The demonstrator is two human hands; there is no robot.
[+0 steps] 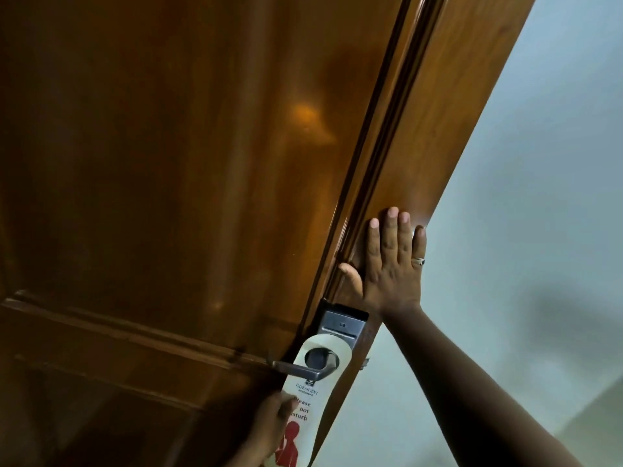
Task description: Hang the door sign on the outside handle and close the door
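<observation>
Your left hand (269,429) runs off the bottom edge of the frame, its palm and wrist out of view. The sign (305,404) is cut off there too, and your fingers cover the first letters of its print. The small logo text is too blurred to read. The sign hides the handle's (298,367) base and the lock plate's (340,326) lower part.

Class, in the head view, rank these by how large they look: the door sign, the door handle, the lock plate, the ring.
1. Door sign
2. Lock plate and door handle: alike, and the sign hides part of both, so unranked
3. Ring
</observation>
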